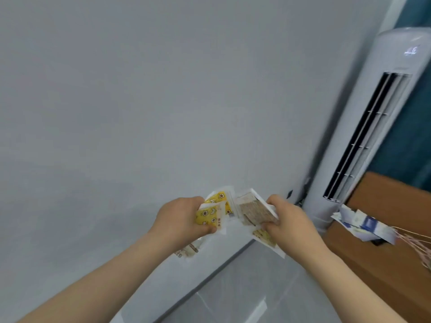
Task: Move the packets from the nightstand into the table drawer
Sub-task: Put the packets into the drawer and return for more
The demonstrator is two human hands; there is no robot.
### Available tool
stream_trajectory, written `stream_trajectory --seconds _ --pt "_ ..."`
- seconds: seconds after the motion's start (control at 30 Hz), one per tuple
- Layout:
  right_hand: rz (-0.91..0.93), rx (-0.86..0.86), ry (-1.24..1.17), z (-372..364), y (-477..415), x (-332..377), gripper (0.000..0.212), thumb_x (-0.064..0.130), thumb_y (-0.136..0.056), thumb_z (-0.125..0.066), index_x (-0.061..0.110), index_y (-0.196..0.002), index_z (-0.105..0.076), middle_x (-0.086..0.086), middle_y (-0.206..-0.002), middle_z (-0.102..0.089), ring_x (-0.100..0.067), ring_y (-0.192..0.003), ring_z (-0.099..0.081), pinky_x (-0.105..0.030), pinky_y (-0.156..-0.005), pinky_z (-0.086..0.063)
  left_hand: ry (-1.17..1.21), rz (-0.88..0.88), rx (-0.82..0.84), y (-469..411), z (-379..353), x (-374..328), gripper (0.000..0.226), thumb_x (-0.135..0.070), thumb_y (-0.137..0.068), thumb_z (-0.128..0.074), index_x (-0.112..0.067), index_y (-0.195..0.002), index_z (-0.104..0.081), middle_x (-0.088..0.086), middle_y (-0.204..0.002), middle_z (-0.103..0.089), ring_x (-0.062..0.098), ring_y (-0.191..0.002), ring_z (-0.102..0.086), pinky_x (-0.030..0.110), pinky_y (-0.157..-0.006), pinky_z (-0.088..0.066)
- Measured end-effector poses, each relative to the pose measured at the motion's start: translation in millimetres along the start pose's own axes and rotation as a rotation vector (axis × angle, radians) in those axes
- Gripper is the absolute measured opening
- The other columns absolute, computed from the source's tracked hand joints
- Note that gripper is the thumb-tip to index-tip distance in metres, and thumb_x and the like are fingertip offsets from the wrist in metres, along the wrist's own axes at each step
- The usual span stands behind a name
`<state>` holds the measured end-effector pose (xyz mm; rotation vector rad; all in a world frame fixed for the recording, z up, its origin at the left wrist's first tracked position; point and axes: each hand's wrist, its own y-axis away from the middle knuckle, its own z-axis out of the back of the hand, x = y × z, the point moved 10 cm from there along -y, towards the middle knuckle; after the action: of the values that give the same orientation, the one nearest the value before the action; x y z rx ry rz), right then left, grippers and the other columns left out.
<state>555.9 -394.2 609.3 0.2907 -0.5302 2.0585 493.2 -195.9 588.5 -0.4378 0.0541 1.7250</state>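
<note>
Grey wall (140, 89) across most of the frame. Along the right edge, tall white air conditioner (363, 136). In the lower right corner, brown wooden counter (384, 264) under loose blue-and-white papers (366, 226). Low in the centre, both arms stretched forward in mid-air. Left hand (182, 220) curled round yellow-patterned packets (213, 213), thumb pressed across their lower edge. Right hand (289, 220) clenched on brown-printed packets (253, 209), fingers wrapped beneath. Both bundles side by side, edges nearly meeting, above the grey floor (245, 287), left of the counter.
</note>
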Motion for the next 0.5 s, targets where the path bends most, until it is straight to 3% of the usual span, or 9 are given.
stream_trajectory --seconds 0.3,0.4,0.5 --pt "-0.390 -0.171 0.041 127.6 63.1 -210.8 0.019 0.015 -0.081 -0.060 0.024 -0.097 -0.054 0.006 -0.089 -0.064 -0.015 -0.079 -0.062 -0.041 -0.066 -0.054 0.076 -0.371 0.135 -78.0 -78.2 -243.2 0.036 -0.059 -0.072 -0.067 -0.032 -0.093 -0.055 -0.013 -0.082 -0.061 0.008 -0.077 -0.058 0.026 -0.063 -0.047" --pt "-0.487 -0.217 0.071 155.6 75.6 -263.0 0.016 0.018 -0.084 -0.060 0.027 -0.094 -0.052 0.008 -0.088 -0.064 -0.009 -0.076 -0.061 -0.035 -0.062 -0.056 0.112 -0.495 0.177 -99.9 -103.2 -307.8 0.031 -0.058 -0.074 -0.067 -0.037 -0.089 -0.049 -0.016 -0.079 -0.057 0.005 -0.074 -0.054 0.021 -0.057 -0.039" --pt "-0.589 -0.266 0.085 182.6 82.0 -307.8 0.017 0.018 -0.085 -0.062 0.028 -0.090 -0.050 0.014 -0.083 -0.058 -0.004 -0.073 -0.057 -0.025 -0.053 -0.049 0.143 -0.594 0.192 -128.5 -123.8 -363.3 0.032 -0.059 -0.074 -0.066 -0.038 -0.092 -0.051 -0.016 -0.083 -0.060 0.005 -0.077 -0.057 0.021 -0.060 -0.044"
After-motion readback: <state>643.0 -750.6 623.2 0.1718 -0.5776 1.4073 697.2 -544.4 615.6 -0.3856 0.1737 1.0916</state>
